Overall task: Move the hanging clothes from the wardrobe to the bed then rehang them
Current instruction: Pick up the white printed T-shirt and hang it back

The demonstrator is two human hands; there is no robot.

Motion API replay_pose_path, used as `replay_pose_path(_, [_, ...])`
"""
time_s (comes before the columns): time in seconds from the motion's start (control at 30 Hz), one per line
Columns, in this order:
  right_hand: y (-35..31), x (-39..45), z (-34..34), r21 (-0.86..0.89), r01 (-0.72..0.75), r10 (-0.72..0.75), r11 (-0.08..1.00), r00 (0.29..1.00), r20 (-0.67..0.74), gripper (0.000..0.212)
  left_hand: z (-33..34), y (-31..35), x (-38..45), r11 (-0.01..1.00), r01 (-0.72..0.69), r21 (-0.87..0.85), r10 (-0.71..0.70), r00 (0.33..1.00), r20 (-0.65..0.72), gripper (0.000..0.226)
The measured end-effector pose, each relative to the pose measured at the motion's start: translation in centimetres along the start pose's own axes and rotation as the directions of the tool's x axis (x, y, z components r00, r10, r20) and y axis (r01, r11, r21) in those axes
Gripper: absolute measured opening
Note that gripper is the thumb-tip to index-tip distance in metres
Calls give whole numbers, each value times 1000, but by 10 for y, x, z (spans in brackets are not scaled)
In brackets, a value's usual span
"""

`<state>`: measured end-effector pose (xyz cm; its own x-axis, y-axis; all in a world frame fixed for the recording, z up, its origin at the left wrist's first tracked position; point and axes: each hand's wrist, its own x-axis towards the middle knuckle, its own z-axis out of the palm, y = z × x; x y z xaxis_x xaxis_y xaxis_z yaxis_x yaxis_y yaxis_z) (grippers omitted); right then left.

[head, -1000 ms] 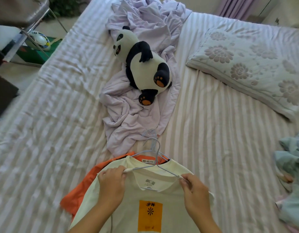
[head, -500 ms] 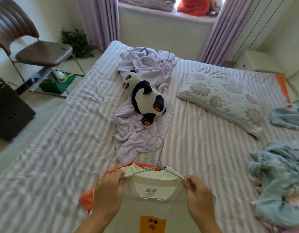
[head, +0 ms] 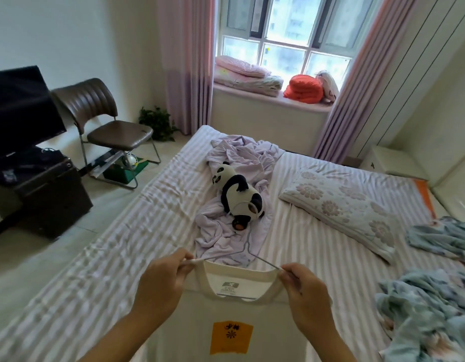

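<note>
A cream T-shirt [head: 234, 317] with an orange square print hangs on a thin white wire hanger [head: 245, 246], held up in front of me above the striped bed [head: 137, 246]. My left hand [head: 163, 280] grips the shirt's left shoulder and that end of the hanger. My right hand [head: 304, 291] pinches the right shoulder at the other hanger end. The hanger's hook rises in front of the lilac sheet. The orange garment seen earlier is hidden below the shirt.
A toy panda [head: 239, 194] lies on a crumpled lilac sheet [head: 226, 231] mid-bed, a flowered pillow [head: 341, 205] to the right. Blue-green clothes [head: 430, 309] are heaped at the bed's right. A brown chair [head: 106, 126] and black cabinet [head: 43, 194] stand left.
Both hands have lifted the cream shirt on its hanger off the bed. My view has tilted up from the bed to take in the window and chair.
</note>
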<state>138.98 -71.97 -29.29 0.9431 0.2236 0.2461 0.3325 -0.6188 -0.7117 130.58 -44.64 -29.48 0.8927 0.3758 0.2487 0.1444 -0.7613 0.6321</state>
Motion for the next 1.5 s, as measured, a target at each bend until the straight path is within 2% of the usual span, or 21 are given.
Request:
replay_pose_path(0.13, [-24,-2,-25,30,137,-138,990,990,37,8,-40,28,-28,999,-37,31,40,992,-116,15])
replay_pose_path(0.27, [-50,-11,-47,65,243,-249,968,963,106,6,-77,56,-75,998,8,59,8,965,-261,14])
replay_pose_path(0.37, [-79,-23,-60,116,340,-356,933,919,170,6,-109,74,-113,996,47,70,-19,937,-349,12])
replay_pose_path(0.5, [-124,-48,-69,220,448,-487,867,854,183,16,-154,89,-168,990,114,84,-64,890,-452,10])
replay_pose_path(0.63, [-167,-81,-68,299,510,-577,806,790,207,10,-202,98,-229,978,186,91,-112,846,-522,5])
replay_pose_path(0.77, [-215,-125,-65,349,562,-651,750,720,239,19,-246,105,-293,967,235,100,-133,799,-586,10])
replay_pose_path(1.03, [-310,-251,-61,448,642,-782,622,545,303,13,-330,122,-457,908,416,52,-269,674,-688,17])
replay_pose_path(1.23, [-372,-345,-50,594,649,-880,475,352,319,14,-379,139,-579,819,573,29,-373,569,-733,12])
replay_pose_path(1.33, [-401,-385,-40,656,632,-909,413,239,342,13,-395,150,-631,768,640,16,-392,490,-779,17])
replay_pose_path(1.5, [-443,-444,-26,764,580,-946,284,39,322,13,-406,173,-703,669,742,-39,-400,315,-861,16])
